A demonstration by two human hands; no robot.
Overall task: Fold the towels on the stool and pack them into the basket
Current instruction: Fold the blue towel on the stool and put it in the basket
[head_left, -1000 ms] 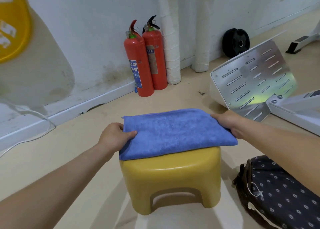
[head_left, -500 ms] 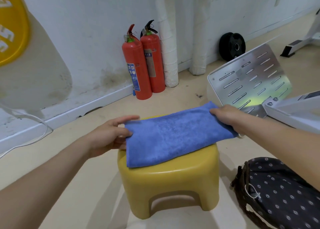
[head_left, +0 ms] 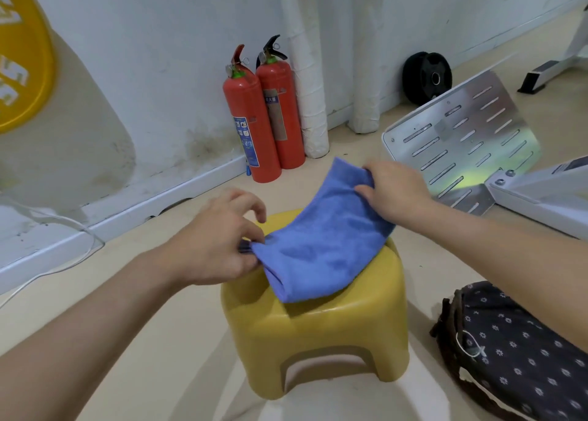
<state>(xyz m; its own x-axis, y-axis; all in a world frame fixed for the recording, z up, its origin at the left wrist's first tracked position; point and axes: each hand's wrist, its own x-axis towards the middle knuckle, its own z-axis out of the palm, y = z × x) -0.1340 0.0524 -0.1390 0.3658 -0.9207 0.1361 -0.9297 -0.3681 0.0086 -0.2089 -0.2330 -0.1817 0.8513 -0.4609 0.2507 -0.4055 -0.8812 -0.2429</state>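
A folded blue towel (head_left: 321, 245) lies slanted across the top of a yellow plastic stool (head_left: 318, 334). My right hand (head_left: 394, 191) grips the towel's far right end and holds it lifted off the stool. My left hand (head_left: 216, 242) pinches the towel's near left edge at the stool's left rim. The dark basket (head_left: 521, 357) with a small flower print stands on the floor at the lower right, partly cut off by the frame edge.
Two red fire extinguishers (head_left: 261, 115) stand against the white wall behind the stool. A slotted metal plate (head_left: 461, 140) on a white machine base lies to the right. A black weight plate (head_left: 426, 76) leans on the wall. A white cable (head_left: 63, 252) runs along the floor at left.
The towel went from lying flat across the stool to slanted, with my right hand raising its right end. My left hand let go briefly, then took the left edge again.
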